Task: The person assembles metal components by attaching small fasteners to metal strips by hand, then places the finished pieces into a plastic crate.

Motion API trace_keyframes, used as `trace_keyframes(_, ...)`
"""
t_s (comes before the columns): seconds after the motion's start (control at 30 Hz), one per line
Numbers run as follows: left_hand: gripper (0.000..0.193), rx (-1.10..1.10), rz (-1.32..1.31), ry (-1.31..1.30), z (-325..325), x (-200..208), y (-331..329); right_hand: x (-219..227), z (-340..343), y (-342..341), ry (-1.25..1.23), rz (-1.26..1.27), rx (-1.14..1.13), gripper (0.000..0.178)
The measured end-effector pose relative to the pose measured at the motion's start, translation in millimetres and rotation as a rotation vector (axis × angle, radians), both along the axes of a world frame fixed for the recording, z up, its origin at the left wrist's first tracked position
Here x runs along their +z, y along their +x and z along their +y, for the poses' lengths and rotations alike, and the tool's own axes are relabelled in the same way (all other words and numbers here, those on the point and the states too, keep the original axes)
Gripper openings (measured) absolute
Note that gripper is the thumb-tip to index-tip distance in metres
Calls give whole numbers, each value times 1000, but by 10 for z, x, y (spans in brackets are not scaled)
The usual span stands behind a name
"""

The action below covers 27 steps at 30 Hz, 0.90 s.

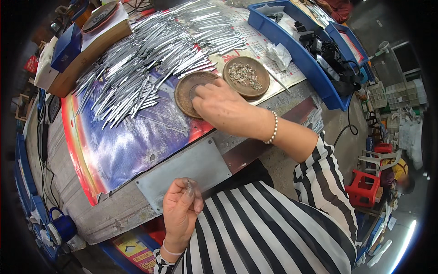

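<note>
Partly hidden: right hand [222, 106] fingertips covering brown dish [188, 90] centre; contents unseen.

Round brown dish [185, 91] lies flat on the table (partly hand-covered).

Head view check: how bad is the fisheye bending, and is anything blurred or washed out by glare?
Head view: strong fisheye, the grey workbench edge and blue plastic tray curve, corners black; glare glints off the pile of shiny metal strips; right hand and left hand reasonably sharp; rim detail soft.
</note>
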State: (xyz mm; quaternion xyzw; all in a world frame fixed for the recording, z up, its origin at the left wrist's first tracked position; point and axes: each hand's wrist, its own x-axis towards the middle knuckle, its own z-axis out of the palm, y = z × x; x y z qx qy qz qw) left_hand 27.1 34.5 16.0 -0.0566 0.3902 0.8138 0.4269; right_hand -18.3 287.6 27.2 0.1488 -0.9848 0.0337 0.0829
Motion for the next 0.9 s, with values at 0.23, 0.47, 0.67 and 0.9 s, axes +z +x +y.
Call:
trace_keyframes(0.23,12,-6,11,2,2,-28,-22,-14,-57,197,-161,6,-12,10)
trace_keyframes(0.47,12,6,29,-29,24,1,-7,-122,-39,176,-309,21,-2,10)
trace_keyframes(0.67,13,37,39,-35,75,5,19,-98,-64,199,-403,59,16,13)
trace_keyframes(0.9,15,59,39,-52,110,17,16,117,-501,573,-769,210,147,10)
